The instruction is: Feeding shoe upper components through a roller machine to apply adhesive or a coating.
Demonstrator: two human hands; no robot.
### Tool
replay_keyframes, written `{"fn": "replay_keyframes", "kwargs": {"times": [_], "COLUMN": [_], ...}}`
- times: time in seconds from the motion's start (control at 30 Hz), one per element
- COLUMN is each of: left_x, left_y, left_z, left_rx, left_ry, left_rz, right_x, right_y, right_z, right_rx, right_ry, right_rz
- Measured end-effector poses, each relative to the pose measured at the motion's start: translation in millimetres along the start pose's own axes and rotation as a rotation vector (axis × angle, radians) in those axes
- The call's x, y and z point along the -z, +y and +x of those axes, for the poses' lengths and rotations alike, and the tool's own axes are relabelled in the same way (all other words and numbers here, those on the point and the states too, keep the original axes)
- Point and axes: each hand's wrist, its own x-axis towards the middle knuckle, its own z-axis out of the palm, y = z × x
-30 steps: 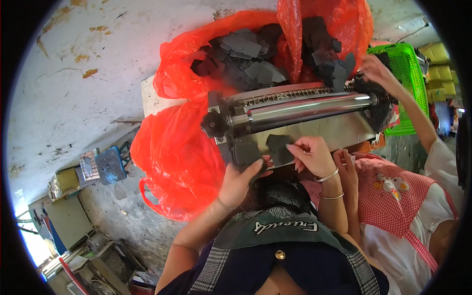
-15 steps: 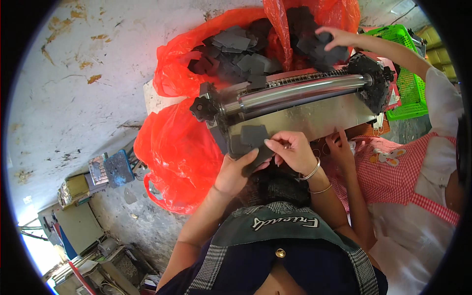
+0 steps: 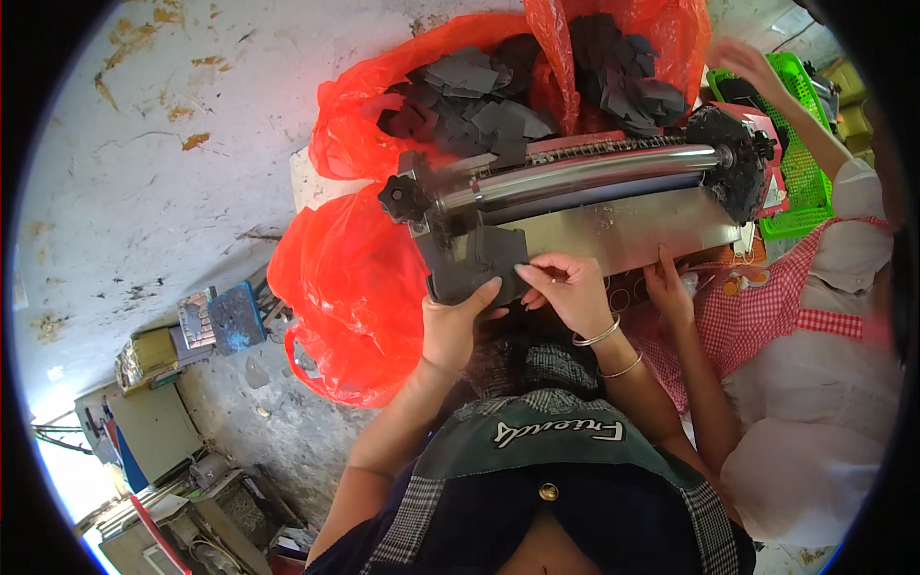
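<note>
Holding dark pieces (image 3: 492,253): left hand (image 3: 448,329), thumb on top

White glare (image 3: 69,470) far left of the left hand (image 3: 448,331); a roller (image 3: 594,176) beyond it gleams; fisheye edges curve into black.

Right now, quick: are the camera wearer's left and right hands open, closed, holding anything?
Left hand: closed on a stack of dark pieces.
Right hand: bent at the stack's right edge; cannot tell if it grips one.

pieces (image 3: 465,72) lie in bags (image 3: 350,105) behind the roller machine (image 3: 594,180), basket (image 3: 800,223) to its right.
</note>
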Motion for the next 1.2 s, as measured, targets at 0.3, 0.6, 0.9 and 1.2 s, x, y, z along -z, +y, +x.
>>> {"fn": "replay_keyframes", "kwargs": {"times": [0.3, 0.6, 0.9, 1.2], "left_x": [-5, -2, -1, -1], "left_y": [-15, -10, -13, -12], "left_z": [-8, -10, -8, -3], "left_rx": [0.105, 0.101, 0.031, 0.050], "left_ry": [-0.054, -0.017, -0.143, -0.140], "left_rz": [-0.236, -0.270, -0.315, -0.314], "right_x": [27, 28, 31, 22], "right_y": [-2, -2, -9, -10], "right_z": [10, 47, 25, 18], "right_rx": [-0.024, 0.078, -0.049, -0.070], "right_ry": [-0.128, 0.191, -0.172, -0.172], "right_rz": [-0.210, 0.019, -0.275, -0.157]}}
